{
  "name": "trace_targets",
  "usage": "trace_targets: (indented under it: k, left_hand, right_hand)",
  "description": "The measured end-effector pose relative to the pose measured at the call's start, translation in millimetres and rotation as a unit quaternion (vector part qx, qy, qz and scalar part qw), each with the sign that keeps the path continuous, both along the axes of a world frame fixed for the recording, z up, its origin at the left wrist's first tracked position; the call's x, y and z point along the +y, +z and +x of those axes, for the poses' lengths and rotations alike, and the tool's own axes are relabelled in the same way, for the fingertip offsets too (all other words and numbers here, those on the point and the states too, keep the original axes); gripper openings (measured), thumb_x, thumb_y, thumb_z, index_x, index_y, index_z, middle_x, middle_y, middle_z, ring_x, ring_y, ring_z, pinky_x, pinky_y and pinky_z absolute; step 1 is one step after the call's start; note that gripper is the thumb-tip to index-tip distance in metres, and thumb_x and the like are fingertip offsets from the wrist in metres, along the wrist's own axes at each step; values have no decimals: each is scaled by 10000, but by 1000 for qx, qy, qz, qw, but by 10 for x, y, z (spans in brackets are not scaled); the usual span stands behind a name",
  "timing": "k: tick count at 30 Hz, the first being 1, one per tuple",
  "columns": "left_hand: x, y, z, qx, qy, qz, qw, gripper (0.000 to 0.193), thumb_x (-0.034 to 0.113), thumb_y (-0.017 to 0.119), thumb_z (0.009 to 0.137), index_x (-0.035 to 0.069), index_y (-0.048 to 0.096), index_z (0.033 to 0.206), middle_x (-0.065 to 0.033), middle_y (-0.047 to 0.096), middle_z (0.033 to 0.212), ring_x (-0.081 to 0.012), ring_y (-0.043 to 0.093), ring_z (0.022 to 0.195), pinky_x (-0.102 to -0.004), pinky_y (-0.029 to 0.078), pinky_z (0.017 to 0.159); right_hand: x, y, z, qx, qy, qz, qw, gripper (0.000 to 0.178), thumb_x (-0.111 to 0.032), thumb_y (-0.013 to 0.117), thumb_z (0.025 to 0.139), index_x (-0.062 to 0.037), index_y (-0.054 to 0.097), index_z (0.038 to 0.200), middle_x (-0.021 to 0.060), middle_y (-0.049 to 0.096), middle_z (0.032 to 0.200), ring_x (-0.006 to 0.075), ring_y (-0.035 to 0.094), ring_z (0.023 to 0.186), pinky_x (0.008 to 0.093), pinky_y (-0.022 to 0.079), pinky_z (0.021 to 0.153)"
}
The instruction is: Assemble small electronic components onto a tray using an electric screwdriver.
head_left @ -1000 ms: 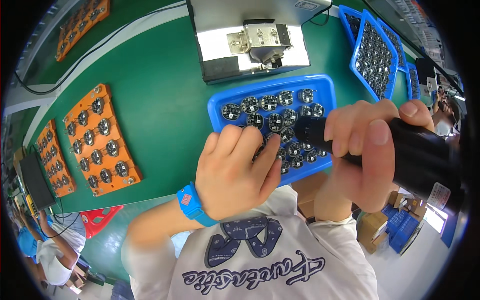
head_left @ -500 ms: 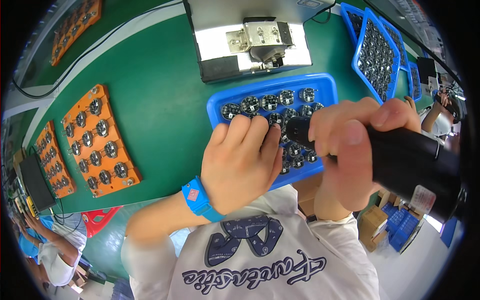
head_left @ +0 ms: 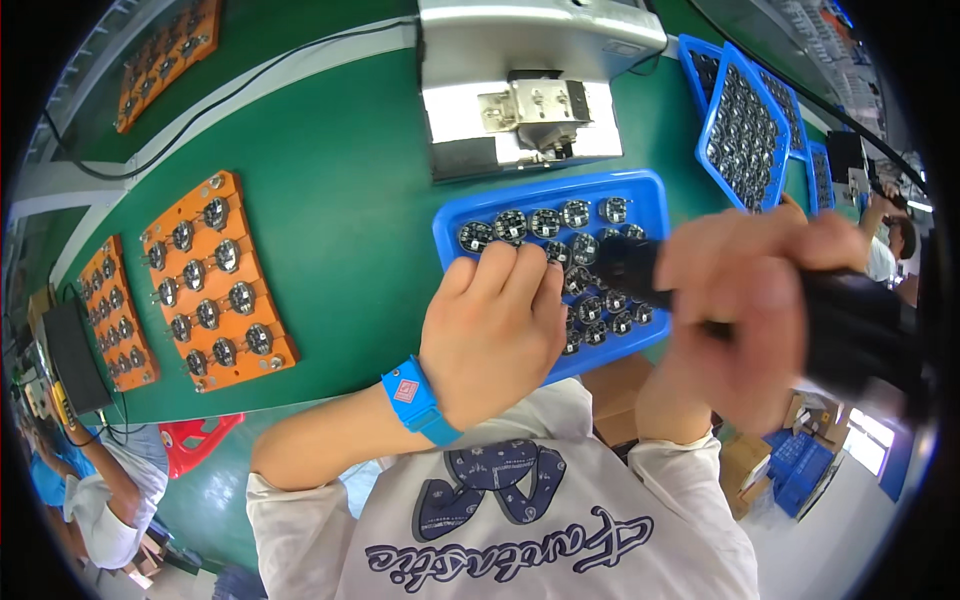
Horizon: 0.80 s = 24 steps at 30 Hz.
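Observation:
A blue plastic tray (head_left: 652, 195) filled with rows of small round circuit boards (head_left: 544, 223) lies on the green bench. My left hand (head_left: 492, 330), wearing a blue wrist strap (head_left: 412, 398), reaches over the tray's left part. Its fingers are curled down among the boards, and the fingertips are largely hidden. Over the right of the tray, my right hand (head_left: 750, 310) is wrapped around a black tube-shaped tool (head_left: 855, 325). The tool's narrow end points left above the boards. Motion blurs this hand and the tool, whose exact kind I cannot make out.
Orange fixture plates (head_left: 262, 310) carrying round boards stand at the left. A metal machine (head_left: 540, 35) is behind the tray. More filled blue trays (head_left: 712, 150) overlap at the back right. Cardboard boxes (head_left: 745, 460) stand at the lower right, and a person (head_left: 125, 495) sits at the left.
My right hand and the black tool have shifted right, drawing the tool's tip away from my left fingers. My left hand stays at the boards. The whole view has shifted slightly.

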State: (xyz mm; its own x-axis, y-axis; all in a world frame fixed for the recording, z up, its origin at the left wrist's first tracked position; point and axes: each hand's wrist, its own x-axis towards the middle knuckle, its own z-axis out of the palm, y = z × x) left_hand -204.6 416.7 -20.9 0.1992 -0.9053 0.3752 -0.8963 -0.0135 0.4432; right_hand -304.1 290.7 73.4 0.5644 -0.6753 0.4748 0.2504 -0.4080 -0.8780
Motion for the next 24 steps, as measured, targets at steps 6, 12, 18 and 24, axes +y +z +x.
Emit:
trace_targets:
  k: [6, 12, 18, 24]
  left_hand:
    - [51, 69, 6, 42, -2, -10, 999, 223, 198, 753, 793, 24, 720, 929, -50, 542, 920, -235, 530, 909, -371, 409, 716]
    - [106, 74, 22, 70, 0, -30, 997, 316, 190, 776, 783, -5, 760, 1031, -56, 581, 956, -236, 549, 910, -369, 414, 708]
    - [138, 72, 27, 75, -2, -35, 997, 330, 184, 779, 777, -8, 763, 1045, -52, 578, 948, -231, 542, 894, -368, 410, 711]
    - [144, 70, 3, 73, 1, -32, 997, 331, 187, 775, 787, -1, 768, 1060, -50, 565, 925, -232, 544, 880, -369, 400, 701]
  right_hand:
    - [-388, 68, 190, 0, -18, 16, 1000, 287, -38, 528, 985, -31, 471, 1267, 54, 529, 707, 184, 521, 562, 390, 483, 576]
    - [-410, 111, 565, 12, -47, 34, 998, 297, -49, 570, 963, -16, 480, 1244, 61, 533, 665, 194, 527, 530, 384, 483, 557]
    - [-328, 218, 775, 20, -85, 52, 995, 312, -60, 612, 941, -1, 489, 1222, 68, 536, 623, 203, 532, 498, 379, 482, 539]
    - [-185, 339, 1041, 17, -121, 65, 990, 332, -70, 655, 919, 14, 498, 1199, 75, 539, 581, 212, 538, 466, 374, 482, 520]
